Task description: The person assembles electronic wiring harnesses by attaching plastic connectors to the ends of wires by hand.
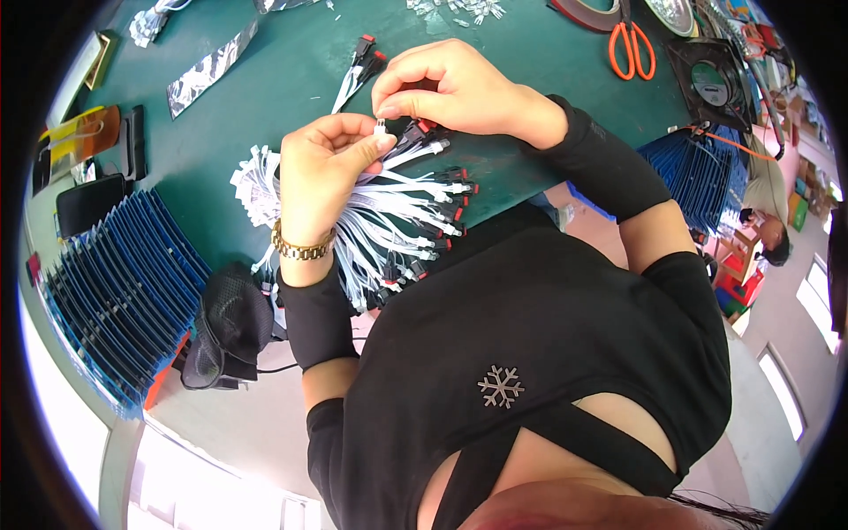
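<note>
Between the thumb and forefinger of my left hand (320, 168) is a small white plug connector (381, 129). My right hand (455, 88) is closed in a pinch just above it, its fingertips at the connector's upper end. Whatever lies between those fingertips is too small to make out. Under and beside my left hand spreads a thick bundle of white cables (375, 221), many ending in black-and-red connectors (455, 188). A few more cables with black-and-red ends (362, 66) lie beyond my hands.
Orange-handled scissors (631, 51) and a black fan (709, 81) sit at the far right of the green table (521, 190). A silvery bag (212, 72) lies far left. Blue racks (124, 291) flank the left side, beside a black mesh bag (231, 322). Another person (770, 231) is at right.
</note>
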`<state>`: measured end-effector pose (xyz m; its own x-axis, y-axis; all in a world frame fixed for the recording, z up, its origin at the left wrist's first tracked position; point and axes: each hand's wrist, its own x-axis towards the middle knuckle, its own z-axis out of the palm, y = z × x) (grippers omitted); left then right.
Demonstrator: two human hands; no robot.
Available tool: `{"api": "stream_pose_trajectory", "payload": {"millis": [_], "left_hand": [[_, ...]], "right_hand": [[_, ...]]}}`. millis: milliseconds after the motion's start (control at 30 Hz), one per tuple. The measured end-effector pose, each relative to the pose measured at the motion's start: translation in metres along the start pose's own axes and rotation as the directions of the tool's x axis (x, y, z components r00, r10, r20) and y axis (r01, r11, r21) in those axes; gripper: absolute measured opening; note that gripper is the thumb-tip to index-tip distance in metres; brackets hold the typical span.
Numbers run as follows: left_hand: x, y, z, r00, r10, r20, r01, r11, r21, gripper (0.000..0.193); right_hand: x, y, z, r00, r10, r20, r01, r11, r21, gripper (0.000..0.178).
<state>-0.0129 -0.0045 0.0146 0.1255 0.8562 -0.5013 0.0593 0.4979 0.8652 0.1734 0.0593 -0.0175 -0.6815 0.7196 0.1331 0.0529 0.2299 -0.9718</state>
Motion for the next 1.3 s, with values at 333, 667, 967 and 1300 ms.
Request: {"api": "stream_pose_trajectory", "payload": {"millis": [333, 667, 967, 1300], "left_hand": [[-0.001, -0.001, 0.001, 1.0, 0.007, -0.005, -0.007, 0.999, 0.035, 0.013], [-0.002, -0.004, 0.005, 0.998, 0.027, -0.055, -0.024, 0.998, 0.051, 0.01], [-0.001, -0.007, 0.007, 0.997, 0.03, -0.073, -0.027, 0.999, 0.035, 0.012], [0.01, 0.046, 0.002, 0.899, 0.436, -0.047, -0.32, 0.725, 0.61, 0.019]], "right_hand": [[0.0, -0.005, 0.003, 0.995, -0.102, -0.024, 0.099, 0.99, -0.101, 0.008], [0.0, -0.005, 0.003, 0.993, -0.112, 0.038, 0.11, 0.992, 0.059, 0.009], [0.001, -0.006, 0.004, 0.998, -0.051, 0.042, 0.051, 0.999, 0.02, 0.01], [-0.047, -0.012, 0.012, 0.967, -0.255, 0.012, 0.234, 0.863, -0.447, 0.012]]}}
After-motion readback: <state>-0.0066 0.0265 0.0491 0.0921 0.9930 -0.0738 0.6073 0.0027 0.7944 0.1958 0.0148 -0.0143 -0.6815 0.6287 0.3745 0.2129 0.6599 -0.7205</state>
